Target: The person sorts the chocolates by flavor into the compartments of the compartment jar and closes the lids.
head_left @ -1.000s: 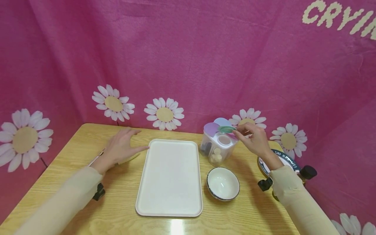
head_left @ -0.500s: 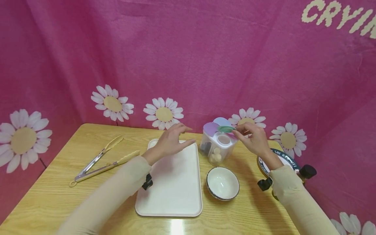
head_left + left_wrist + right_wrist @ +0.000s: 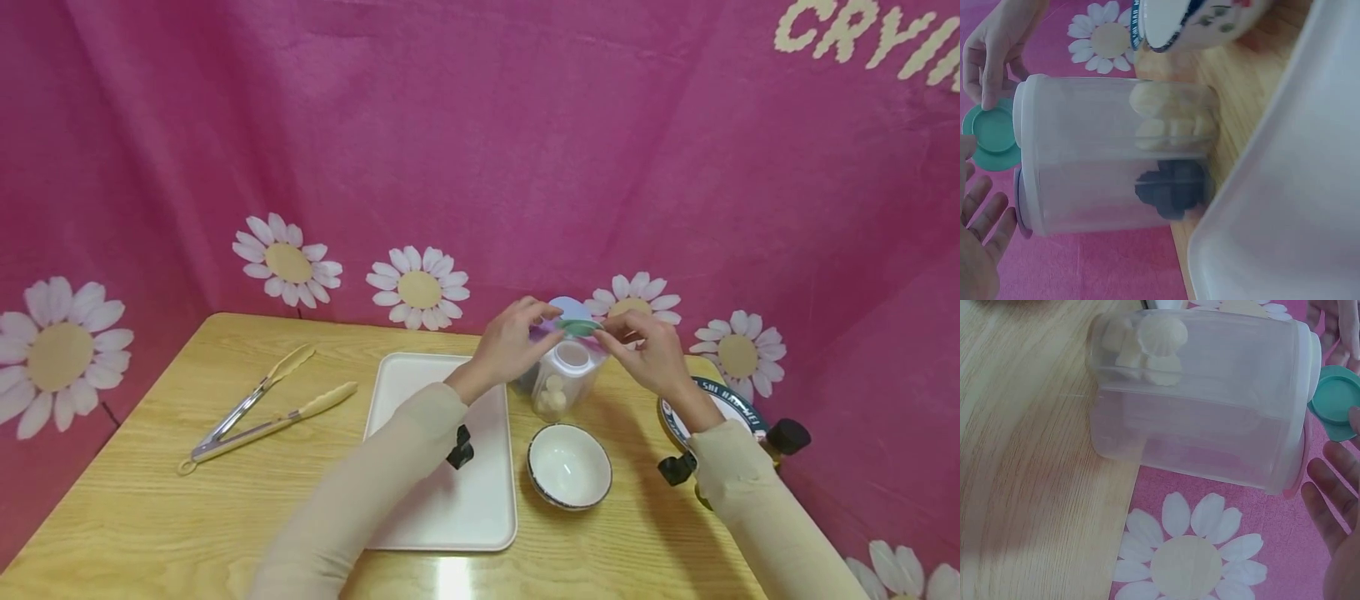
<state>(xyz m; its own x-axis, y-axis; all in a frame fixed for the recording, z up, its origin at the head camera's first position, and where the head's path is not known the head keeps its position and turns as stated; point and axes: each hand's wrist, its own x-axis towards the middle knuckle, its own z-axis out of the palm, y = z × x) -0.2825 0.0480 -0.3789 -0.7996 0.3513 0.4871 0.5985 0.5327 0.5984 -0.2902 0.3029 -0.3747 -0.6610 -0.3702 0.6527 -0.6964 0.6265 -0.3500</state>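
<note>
A clear food container (image 3: pixel 1085 125) with a white top stands near the back of the table; its flap lids are coloured, and one round opening is uncovered. My right hand (image 3: pixel 648 354) pinches the raised green lid (image 3: pixel 577 327) between thumb and fingers at its right edge. At the lid's left edge is my left hand (image 3: pixel 510 342), its thumb and fingers spread and its thumb tip overlapping the lid in the left wrist view. Inside the container lie pale shell-shaped pieces (image 3: pixel 1163 335) and dark pieces (image 3: pixel 1172 187) in separate compartments.
A white tray (image 3: pixel 480 500) lies under my left forearm. In front of the container sits a white bowl (image 3: pixel 570 467) with a dark rim. Open tongs (image 3: pixel 247 439) lie at the left. Partly behind my right wrist is a blue-rimmed plate (image 3: pixel 731 396). A pink curtain hangs behind.
My left hand has moved right, from beside the tongs across the tray to the green lid. The right hand has kept its hold on the lid.
</note>
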